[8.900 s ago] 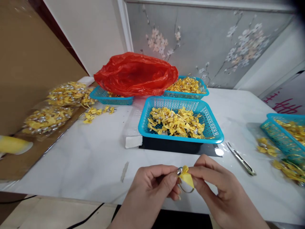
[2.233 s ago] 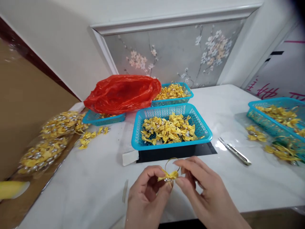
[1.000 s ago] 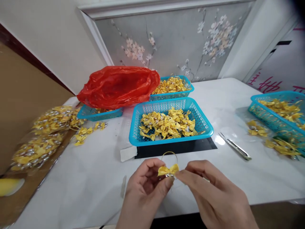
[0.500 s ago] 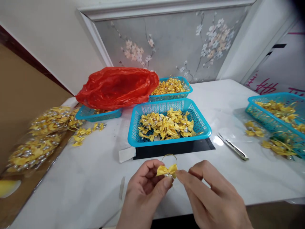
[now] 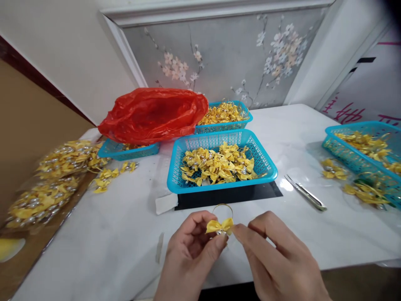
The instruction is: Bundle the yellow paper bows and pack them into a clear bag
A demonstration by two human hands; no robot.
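My left hand [image 5: 192,253] pinches a yellow ribbon bow [image 5: 213,226] between thumb and fingers. Silvery beads show at the bow's centre, partly under my thumb. A thin gold wire loop [image 5: 223,205] rises behind it. My right hand [image 5: 278,255] is closed, its fingertips pressed at the bow's right edge; what lies between them is mostly hidden. Just beyond both hands stands a blue plastic basket [image 5: 222,189] holding many similar yellow bows [image 5: 219,165].
Right of the basket lies a slim metal tool [image 5: 307,195] resembling tweezers. Another blue basket [image 5: 344,146] stands at far right, loose bows beside it. A red plastic bag [image 5: 150,115] covers a basket behind. Bagged bows [image 5: 46,198] lie left on cardboard. A paper scrap [image 5: 166,203] sits nearby.
Almost nothing differs. Both hands hold the same pose around the bow, which has tipped very slightly; the view has shifted a touch.
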